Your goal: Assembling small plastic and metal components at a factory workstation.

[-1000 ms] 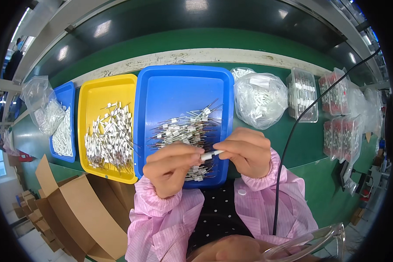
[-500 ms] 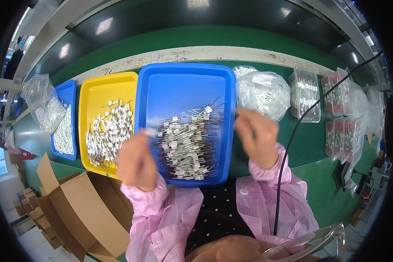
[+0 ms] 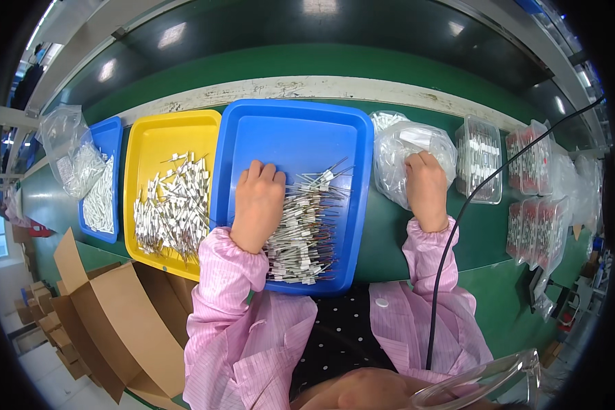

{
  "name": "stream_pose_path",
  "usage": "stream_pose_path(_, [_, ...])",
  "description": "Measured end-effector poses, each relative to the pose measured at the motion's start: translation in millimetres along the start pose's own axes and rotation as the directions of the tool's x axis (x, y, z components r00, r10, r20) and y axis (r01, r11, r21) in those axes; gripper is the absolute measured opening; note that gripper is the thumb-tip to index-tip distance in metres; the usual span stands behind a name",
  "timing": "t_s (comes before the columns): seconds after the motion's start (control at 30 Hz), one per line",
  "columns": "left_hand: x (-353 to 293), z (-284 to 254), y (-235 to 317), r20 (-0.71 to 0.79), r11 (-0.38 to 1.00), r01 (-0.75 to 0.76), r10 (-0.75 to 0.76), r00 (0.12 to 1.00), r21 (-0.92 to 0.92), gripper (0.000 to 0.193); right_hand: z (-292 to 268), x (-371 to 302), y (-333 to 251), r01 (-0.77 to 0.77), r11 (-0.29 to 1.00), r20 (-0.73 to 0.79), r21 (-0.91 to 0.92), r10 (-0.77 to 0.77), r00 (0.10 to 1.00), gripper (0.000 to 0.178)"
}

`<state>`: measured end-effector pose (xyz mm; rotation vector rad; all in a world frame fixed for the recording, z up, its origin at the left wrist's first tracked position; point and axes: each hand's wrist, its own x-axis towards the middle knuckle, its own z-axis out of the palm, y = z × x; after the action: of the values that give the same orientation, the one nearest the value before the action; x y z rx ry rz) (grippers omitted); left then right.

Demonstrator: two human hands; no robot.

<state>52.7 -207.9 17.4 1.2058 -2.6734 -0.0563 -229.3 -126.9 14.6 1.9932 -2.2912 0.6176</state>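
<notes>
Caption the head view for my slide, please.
Left hand over the big blue tray of parts, right hand at a clear bag.

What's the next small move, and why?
Probably take something from the bag with the right hand: its fingers are over the bag, while the left hand is over the parts in the big blue tray. Whether either holds anything is hidden.

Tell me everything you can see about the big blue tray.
The big blue tray is shallow and rectangular, plastic-looking, with rounded corners and raised walls. It sits on the green table, beside the yellow tray. A pile of white parts with thin leads covers its nearer area; blue bottom shows beyond. The left hand is over it; contact is unclear.
</notes>
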Motion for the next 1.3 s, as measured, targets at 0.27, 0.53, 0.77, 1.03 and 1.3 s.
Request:
stream_pose_path(0.27, [-4.6,-9.6,4.4,-0.322,0.958,0.051,-0.144,0.935,-0.282,0.011,-18.4,1.4,-14.9,-0.094,0.993,-0.213,0.069,0.106,0.971,0.008])
stream_pose_path(0.53, [-12.2,-41.7,23.4,-0.363,0.730,-0.082,-0.237,0.901,-0.679,0.017,-33.4,-7.3,-51.6,0.002,0.471,-0.030,0.882,0.052,0.998,0.019])
stream_pose_path(0.77, [-20.5,-69.1,44.9,-0.363,0.535,-0.219,-0.180,0.914,-0.816,0.016,-37.3,-14.1,-77.7,-0.331,-0.165,0.309,0.929,-0.148,0.940,0.014])
stream_pose_path(1.03, [-29.6,-73.3,49.2,-0.432,0.564,-0.259,-0.197,0.880,-0.784,0.024,-46.5,-18.4,-87.4,-0.262,-0.112,0.251,0.959,-0.098,0.963,0.013])
stream_pose_path(1.3, [-29.6,-71.1,52.3,-0.400,0.586,-0.243,-0.154,0.903,-0.773,0.020,-52.1,-22.2,-90.6,-0.238,-0.112,0.230,0.965,-0.085,0.970,0.012])
